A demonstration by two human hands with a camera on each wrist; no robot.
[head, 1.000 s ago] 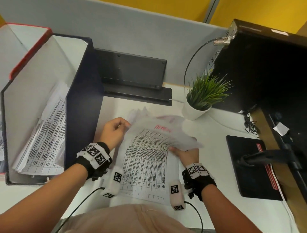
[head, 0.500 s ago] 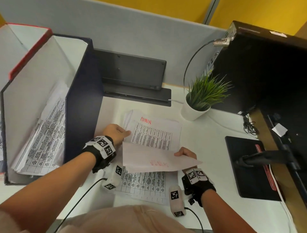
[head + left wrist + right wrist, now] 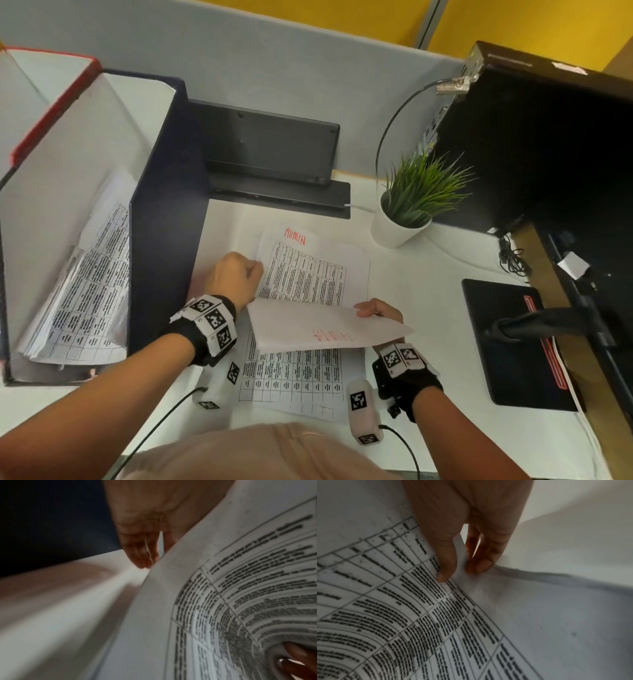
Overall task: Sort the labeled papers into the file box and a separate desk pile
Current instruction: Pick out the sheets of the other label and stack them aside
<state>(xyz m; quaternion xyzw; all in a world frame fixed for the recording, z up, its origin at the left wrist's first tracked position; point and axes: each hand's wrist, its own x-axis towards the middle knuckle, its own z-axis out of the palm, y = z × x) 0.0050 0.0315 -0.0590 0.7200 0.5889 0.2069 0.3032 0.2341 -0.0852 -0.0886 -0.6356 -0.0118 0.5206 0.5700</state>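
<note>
A pile of printed table sheets (image 3: 308, 274) lies on the white desk, and the exposed sheet is headed ADMIN in red. My right hand (image 3: 376, 310) pinches the far edge of the top sheet (image 3: 318, 329), folded back toward me with red lettering showing through; the right wrist view shows thumb and fingers of that hand (image 3: 458, 572) on the sheet (image 3: 402, 615). My left hand (image 3: 236, 274) grips the pile's left edge; in the left wrist view its fingers (image 3: 142, 555) point down behind the curled sheet (image 3: 223, 601). The dark file box (image 3: 164, 222) at the left holds more sheets (image 3: 85, 291).
A potted plant (image 3: 397, 229) stands just beyond the pile to the right. A black keyboard (image 3: 267, 150) leans on the grey partition behind. A monitor (image 3: 548, 137) with its black base (image 3: 507, 342) fills the right side, with cables nearby.
My right hand has drawn the top sheet's far edge back toward me, folding it over and uncovering the ADMIN sheet beneath. My left hand has stayed at the pile's left edge.
</note>
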